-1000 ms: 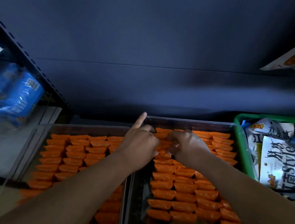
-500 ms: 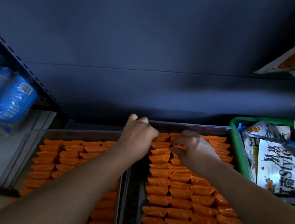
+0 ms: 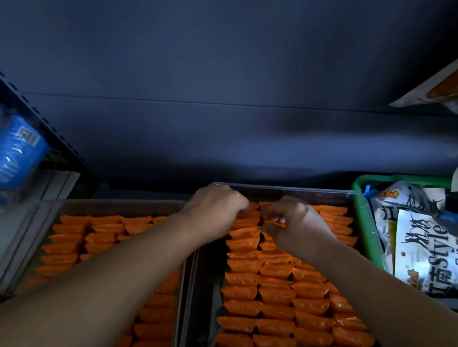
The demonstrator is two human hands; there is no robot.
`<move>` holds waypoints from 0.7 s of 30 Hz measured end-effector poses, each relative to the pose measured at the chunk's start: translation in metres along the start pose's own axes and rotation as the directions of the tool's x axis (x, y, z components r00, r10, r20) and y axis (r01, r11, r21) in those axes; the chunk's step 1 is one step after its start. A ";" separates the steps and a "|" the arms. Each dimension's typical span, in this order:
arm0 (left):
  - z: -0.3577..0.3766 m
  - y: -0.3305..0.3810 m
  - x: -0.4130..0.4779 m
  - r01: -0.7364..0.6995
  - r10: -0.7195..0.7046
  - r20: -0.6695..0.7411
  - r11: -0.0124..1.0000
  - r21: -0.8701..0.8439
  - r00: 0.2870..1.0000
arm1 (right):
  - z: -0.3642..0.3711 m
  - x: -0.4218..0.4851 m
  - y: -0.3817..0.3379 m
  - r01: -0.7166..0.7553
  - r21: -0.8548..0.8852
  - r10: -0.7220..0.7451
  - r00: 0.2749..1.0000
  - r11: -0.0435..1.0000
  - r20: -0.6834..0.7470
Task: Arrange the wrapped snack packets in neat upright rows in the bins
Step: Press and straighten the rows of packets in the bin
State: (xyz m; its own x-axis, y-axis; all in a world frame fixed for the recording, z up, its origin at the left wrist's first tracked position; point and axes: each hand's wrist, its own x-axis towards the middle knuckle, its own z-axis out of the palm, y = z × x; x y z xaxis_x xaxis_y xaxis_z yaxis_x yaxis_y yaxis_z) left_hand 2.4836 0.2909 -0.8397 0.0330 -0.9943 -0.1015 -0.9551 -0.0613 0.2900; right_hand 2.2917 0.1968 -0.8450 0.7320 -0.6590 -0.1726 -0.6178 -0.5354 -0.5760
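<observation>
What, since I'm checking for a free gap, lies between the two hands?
Head view: only orange snack packets, at the far end of the right clear bin, lie between the left hand and the right hand, which pinches one.

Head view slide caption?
Right hand pinches an orange packet, left hand beside it, at far end of right clear bin.
</observation>
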 end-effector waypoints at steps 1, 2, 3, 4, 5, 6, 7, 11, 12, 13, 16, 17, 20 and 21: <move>-0.005 0.000 -0.003 -0.015 0.015 0.003 1.000 -0.024 1.000 | -0.001 0.001 0.000 0.005 0.004 -0.005 1.000 1.000 0.006; -0.009 0.000 -0.006 -0.030 0.029 -0.013 0.999 -0.042 0.999 | -0.001 0.001 0.001 0.020 -0.004 -0.020 1.000 1.000 -0.006; -0.013 -0.001 -0.009 -0.049 0.048 -0.040 0.998 -0.043 0.998 | -0.001 0.001 0.001 0.040 -0.033 -0.041 0.999 0.999 -0.031; -0.016 -0.002 -0.012 -0.064 0.063 -0.059 0.998 -0.020 0.996 | -0.002 0.001 0.001 0.065 -0.079 -0.070 0.996 0.995 -0.061; -0.018 -0.003 -0.015 -0.075 0.076 -0.058 0.997 0.009 0.995 | -0.001 0.000 0.000 0.093 -0.138 -0.104 0.992 0.986 -0.077; -0.018 -0.001 -0.018 -0.084 0.085 -0.028 0.996 0.043 0.996 | 0.000 -0.002 -0.001 0.120 -0.197 -0.138 0.988 0.973 -0.076; -0.015 0.001 -0.021 -0.092 0.091 0.017 0.993 0.069 0.996 | 0.002 -0.004 -0.003 0.141 -0.252 -0.161 0.985 0.957 -0.058; -0.002 0.009 -0.023 -0.090 0.084 0.065 0.991 0.100 0.994 | 0.005 -0.007 -0.010 0.113 -0.327 -0.129 0.991 0.938 -0.027; 0.001 0.010 -0.022 -0.085 0.080 0.047 0.991 0.107 0.996 | 0.005 -0.007 -0.011 0.104 -0.334 -0.118 0.993 0.937 -0.021; 0.002 0.013 -0.020 -0.080 0.075 0.041 0.990 0.120 0.996 | 0.005 -0.007 -0.012 0.101 -0.344 -0.109 0.994 0.934 -0.006; 0.005 0.017 -0.018 -0.055 0.050 0.044 0.991 0.122 0.998 | 0.001 -0.009 -0.012 0.094 -0.239 -0.103 0.994 0.966 -0.026; 0.004 0.016 -0.019 -0.045 0.041 0.043 0.994 0.104 0.998 | -0.003 -0.009 -0.011 0.071 -0.173 -0.081 0.995 0.982 -0.053; -0.001 0.010 -0.027 -0.045 0.046 -0.051 0.999 0.020 0.998 | -0.018 -0.018 -0.005 0.004 -0.161 -0.011 0.999 0.987 -0.040; -0.002 0.009 -0.032 -0.054 0.055 -0.068 0.998 0.012 0.996 | -0.024 -0.025 -0.003 -0.003 -0.207 0.003 1.000 0.978 -0.001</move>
State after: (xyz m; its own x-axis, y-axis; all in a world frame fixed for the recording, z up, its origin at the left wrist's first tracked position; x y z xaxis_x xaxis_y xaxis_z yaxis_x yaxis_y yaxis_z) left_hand 2.4743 0.3215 -0.8319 0.0003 -0.9998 -0.0204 -0.9590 -0.0061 0.2832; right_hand 2.2683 0.2022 -0.8204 0.7299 -0.6612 -0.1731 -0.6660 -0.6311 -0.3976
